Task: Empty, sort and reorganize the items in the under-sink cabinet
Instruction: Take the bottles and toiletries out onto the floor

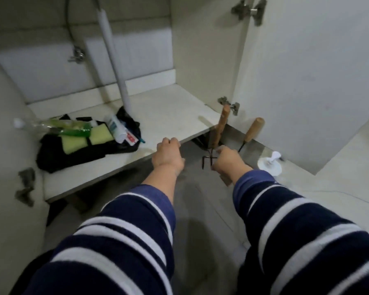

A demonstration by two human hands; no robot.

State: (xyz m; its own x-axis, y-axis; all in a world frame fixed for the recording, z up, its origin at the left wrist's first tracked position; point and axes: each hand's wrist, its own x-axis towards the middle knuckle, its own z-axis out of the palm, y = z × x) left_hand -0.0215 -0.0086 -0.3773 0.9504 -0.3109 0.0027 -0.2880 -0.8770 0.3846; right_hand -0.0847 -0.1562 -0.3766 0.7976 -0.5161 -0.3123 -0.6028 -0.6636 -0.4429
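Observation:
The under-sink cabinet stands open, and its white bottom shelf holds a black bag. On the bag lie yellow sponges, a green bottle and a white tube. A hand rake with a wooden handle leans upright at the shelf's right corner, its dark prongs on the floor. My right hand pinches the rake's metal neck just above the prongs. My left hand is at the shelf's front edge with its fingers curled and holds nothing.
A second wooden-handled tool leans against the open right door. A white suction-cup object sits on the floor by that door. A white drain pipe runs down to the shelf. The left door is also open.

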